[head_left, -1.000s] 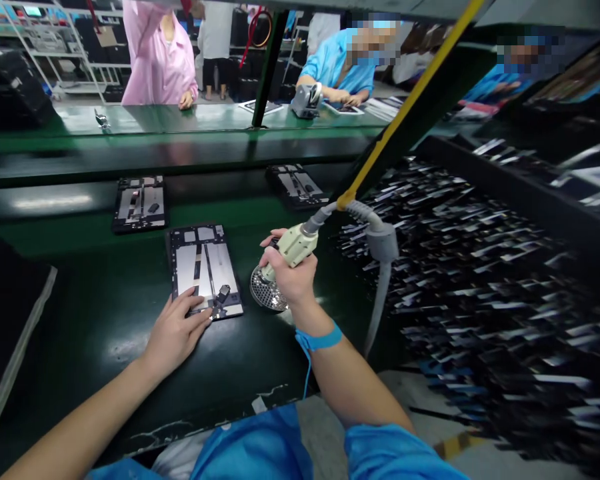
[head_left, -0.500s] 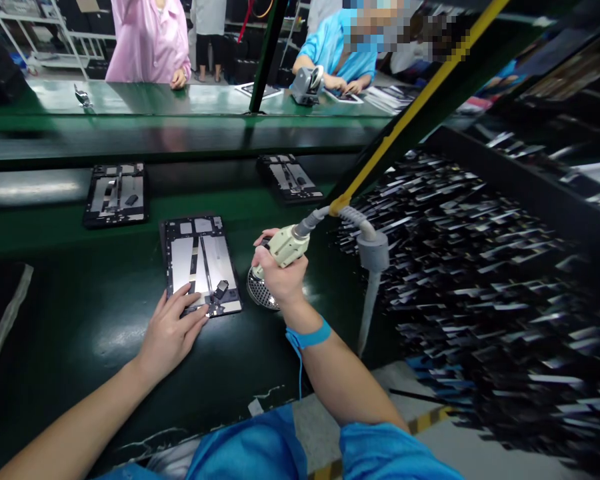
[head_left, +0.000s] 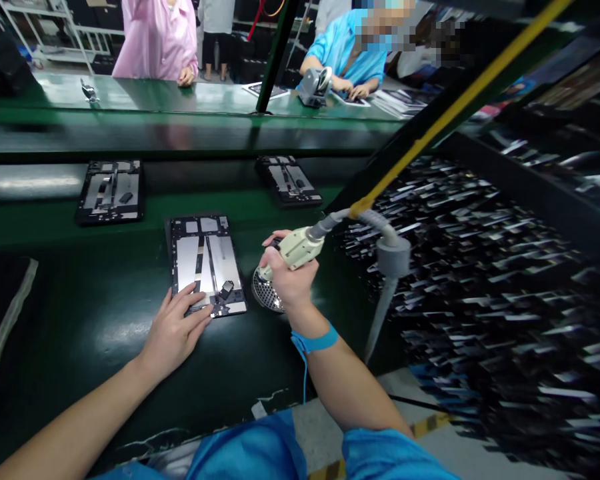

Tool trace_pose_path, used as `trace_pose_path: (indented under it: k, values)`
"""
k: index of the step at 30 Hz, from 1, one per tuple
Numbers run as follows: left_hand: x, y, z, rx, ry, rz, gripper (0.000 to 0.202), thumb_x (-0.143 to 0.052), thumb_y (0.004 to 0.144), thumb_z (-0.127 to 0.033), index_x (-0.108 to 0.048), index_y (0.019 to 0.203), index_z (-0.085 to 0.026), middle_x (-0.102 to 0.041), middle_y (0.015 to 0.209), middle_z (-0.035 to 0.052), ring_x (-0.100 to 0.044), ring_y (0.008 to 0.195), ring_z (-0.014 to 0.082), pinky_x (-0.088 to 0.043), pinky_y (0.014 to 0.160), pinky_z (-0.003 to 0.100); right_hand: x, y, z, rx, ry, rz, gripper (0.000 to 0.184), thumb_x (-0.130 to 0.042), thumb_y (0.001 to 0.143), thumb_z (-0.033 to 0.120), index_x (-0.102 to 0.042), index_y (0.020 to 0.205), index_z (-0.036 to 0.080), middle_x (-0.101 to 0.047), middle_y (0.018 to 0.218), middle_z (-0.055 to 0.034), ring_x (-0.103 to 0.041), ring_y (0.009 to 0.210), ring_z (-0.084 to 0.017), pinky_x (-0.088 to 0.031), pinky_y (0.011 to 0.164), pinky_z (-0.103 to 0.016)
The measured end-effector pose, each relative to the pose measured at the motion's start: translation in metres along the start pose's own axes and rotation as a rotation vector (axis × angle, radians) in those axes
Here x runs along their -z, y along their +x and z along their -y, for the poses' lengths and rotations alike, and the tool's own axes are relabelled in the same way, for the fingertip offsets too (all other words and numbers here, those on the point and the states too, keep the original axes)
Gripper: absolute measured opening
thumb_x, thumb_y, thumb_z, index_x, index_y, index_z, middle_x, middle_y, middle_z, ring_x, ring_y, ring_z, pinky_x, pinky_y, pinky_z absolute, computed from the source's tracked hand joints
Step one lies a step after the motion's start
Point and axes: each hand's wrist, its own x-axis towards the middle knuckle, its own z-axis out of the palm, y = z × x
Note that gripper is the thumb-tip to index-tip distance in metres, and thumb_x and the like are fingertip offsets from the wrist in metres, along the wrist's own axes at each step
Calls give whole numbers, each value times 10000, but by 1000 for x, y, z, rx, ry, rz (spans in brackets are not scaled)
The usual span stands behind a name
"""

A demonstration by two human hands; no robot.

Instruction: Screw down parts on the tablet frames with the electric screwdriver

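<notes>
In front of me a tablet [head_left: 184, 263] lies with its back off, showing silver plates, dark flat cables and a small black part near its lower right. My left hand [head_left: 177, 327] rests on its lower left edge, fingers stretched out flat over the frame and the cable end. My right hand [head_left: 293, 280] is wrapped round the cream handle of a hot-air gun [head_left: 300, 248], just right of the tablet. The gun's round perforated metal head [head_left: 265, 293] faces the tablet's side without visibly touching it. A grey hose runs from the handle's rear.
Two more opened tablets, one at the back left [head_left: 111, 193] and one at the back right [head_left: 290, 181], lie on the green bench [head_left: 80, 287]. Dense stacks of thin dark panels [head_left: 480, 300] fill the right. A slanted yellow-striped post [head_left: 445, 120] crosses there. Co-workers sit beyond.
The whole view has shifted slightly, so the tablet and gun appear a little further right. Both hands keep their places: left on the tablet, right round the gun.
</notes>
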Motion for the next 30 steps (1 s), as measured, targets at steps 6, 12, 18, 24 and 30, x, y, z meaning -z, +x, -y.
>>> trace_pose_path:
  k: [6, 12, 18, 24, 30]
  values:
    - [-5, 7, 0, 25, -28, -20, 207, -588, 1028, -240, -752, 1154, -250, -705, 1279, 111, -576, 1364, 325, -442, 1127, 652, -20, -22, 36, -15, 141, 73, 250, -707, 859, 383, -610, 1057, 265, -653, 931, -1, -607, 491, -105, -504, 458, -274]
    - [-4, 6, 1, 37, -50, -23, 224, -603, 1019, -237, -743, 1188, -285, -696, 1306, 93, -548, 1395, 318, -413, 1150, 645, -36, -52, 30, -47, 179, 337, 313, -737, 863, 420, -629, 1112, 265, -674, 981, -44, -665, 636, -159, -580, 575, -338]
    - [-4, 6, -1, 40, -61, -13, 224, -596, 1022, -232, -741, 1187, -274, -692, 1313, 97, -542, 1397, 325, -403, 1145, 656, -41, -55, 18, -49, 160, 334, 330, -727, 874, 427, -622, 1146, 271, -673, 981, -46, -689, 741, -188, -605, 650, -363]
    - [-2, 7, -1, 38, -47, 8, 230, -580, 1031, -232, -744, 1186, -276, -686, 1328, 96, -552, 1383, 328, -421, 1127, 653, -41, -56, 22, -58, 178, 387, 269, -734, 868, 329, -637, 1113, 273, -669, 961, -30, -666, 685, -160, -596, 619, -336]
    - [-3, 4, 1, -1, -30, -25, 249, -551, 1037, -224, -739, 1193, -271, -680, 1327, 115, -571, 1361, 338, -445, 1106, 640, -46, -58, 34, -51, 132, 391, 248, -742, 818, 299, -625, 1031, 247, -678, 845, -10, -663, 674, -167, -617, 652, -351]
